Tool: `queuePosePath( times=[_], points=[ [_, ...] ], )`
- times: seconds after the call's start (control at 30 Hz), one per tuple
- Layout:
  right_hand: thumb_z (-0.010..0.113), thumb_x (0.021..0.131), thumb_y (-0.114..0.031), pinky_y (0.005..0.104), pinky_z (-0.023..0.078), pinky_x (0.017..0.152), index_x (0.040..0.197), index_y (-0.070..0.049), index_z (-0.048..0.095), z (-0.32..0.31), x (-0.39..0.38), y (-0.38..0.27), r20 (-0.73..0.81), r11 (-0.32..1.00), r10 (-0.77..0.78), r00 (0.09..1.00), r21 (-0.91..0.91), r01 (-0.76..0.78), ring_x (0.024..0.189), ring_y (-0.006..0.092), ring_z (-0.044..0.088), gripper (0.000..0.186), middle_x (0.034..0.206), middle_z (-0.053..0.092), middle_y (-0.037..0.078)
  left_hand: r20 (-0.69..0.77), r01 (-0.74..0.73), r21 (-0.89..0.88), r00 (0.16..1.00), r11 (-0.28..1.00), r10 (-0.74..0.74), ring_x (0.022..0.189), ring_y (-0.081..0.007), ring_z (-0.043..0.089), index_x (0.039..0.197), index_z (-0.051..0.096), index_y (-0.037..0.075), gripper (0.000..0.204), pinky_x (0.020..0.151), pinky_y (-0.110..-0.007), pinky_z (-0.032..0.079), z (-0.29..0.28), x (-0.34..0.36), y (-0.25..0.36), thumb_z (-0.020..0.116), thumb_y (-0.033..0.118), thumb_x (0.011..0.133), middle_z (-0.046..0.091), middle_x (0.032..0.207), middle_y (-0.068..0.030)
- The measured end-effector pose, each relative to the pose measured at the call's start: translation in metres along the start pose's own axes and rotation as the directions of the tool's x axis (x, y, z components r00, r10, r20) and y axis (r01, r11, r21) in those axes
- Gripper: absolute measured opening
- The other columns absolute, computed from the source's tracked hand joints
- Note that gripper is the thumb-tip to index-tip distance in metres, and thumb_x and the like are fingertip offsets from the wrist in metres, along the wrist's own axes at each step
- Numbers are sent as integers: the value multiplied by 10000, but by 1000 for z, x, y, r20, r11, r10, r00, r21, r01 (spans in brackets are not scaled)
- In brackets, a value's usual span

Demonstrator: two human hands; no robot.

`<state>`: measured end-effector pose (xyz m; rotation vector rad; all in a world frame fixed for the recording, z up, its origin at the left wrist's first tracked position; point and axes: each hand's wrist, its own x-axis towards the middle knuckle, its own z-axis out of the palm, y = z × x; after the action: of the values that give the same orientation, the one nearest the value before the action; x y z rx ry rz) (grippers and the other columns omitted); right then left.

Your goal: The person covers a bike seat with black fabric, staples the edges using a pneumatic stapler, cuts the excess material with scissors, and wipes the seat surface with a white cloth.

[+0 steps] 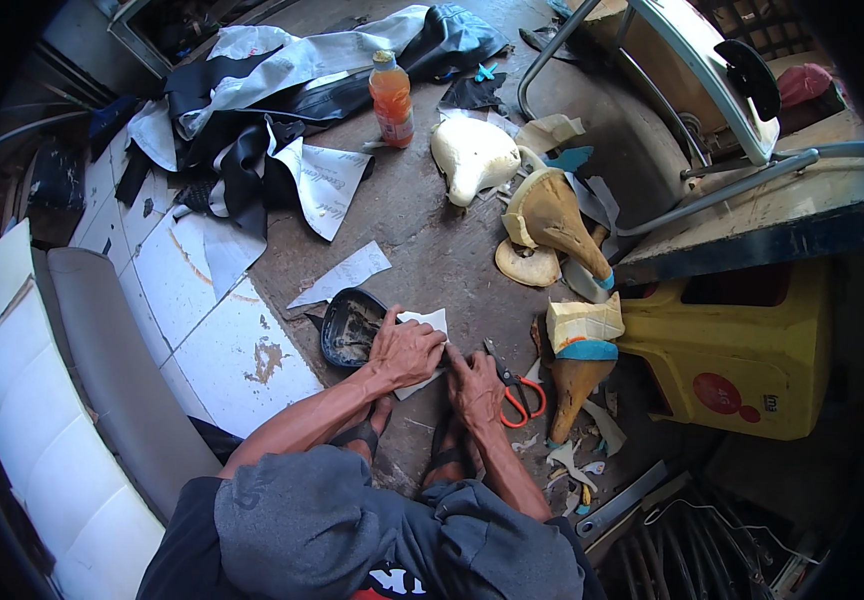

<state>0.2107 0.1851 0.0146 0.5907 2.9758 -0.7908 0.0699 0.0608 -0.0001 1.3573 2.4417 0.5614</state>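
Note:
Bent over a small white sheet piece (426,320), my left hand (407,352) grips it, its fingertips on the right-hand part. My right hand (477,390) meets those fingertips with its fingers drawn together; whatever they hold is hidden. Beside my left hand lies a shallow black dish (332,335) with dried beige residue inside. Scissors with orange handles (515,393) rest on the floor just right of my right hand, blades pointing away from me.
Bicycle-type saddle shapes, one cream (475,155), others brown (557,215), lie ahead and right near a yellow crate (732,360). A bottle of orange liquid (391,100) stands by black and white sheet scraps (322,185). A metal-framed chair (692,80) stands far right; a grey padded seat (117,370) lies left.

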Motion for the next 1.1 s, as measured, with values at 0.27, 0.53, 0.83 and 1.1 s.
queuePosePath(
  times=[0.27,0.53,0.83,1.1],
  points=[
    [702,897,-211,416,492,796,1068,-95,727,14,1,22,-82,877,280,956,427,-220,884,310,600,207,919,585,134,75,-100,-35,992,994,102,932,-153,689,1017,754,223,195,1048,-568,286,-9,-2,-1,687,343,879,726,979,18],
    [650,928,-180,428,490,850,1026,5,673,23,5,16,-141,894,294,945,391,-220,939,355,605,212,1034,581,183,10,-89,-43,996,995,90,888,-171,706,1018,748,213,168,1049,-592,285,7,-2,-4,632,222,898,737,911,13],
    [620,868,-294,458,507,878,1027,8,686,20,25,25,186,825,465,866,263,-500,971,407,670,348,1001,692,244,-18,-105,-28,994,994,105,928,-196,685,1070,692,181,186,1068,-590,277,9,-7,-1,611,270,928,713,935,-13],
    [523,914,-346,505,498,840,1028,6,671,11,19,29,385,849,425,820,146,-508,952,463,657,399,961,673,297,87,-134,48,988,990,129,1031,-209,640,1180,651,178,403,1047,-575,281,-2,-8,4,675,447,880,677,1034,-31]
  ],
)
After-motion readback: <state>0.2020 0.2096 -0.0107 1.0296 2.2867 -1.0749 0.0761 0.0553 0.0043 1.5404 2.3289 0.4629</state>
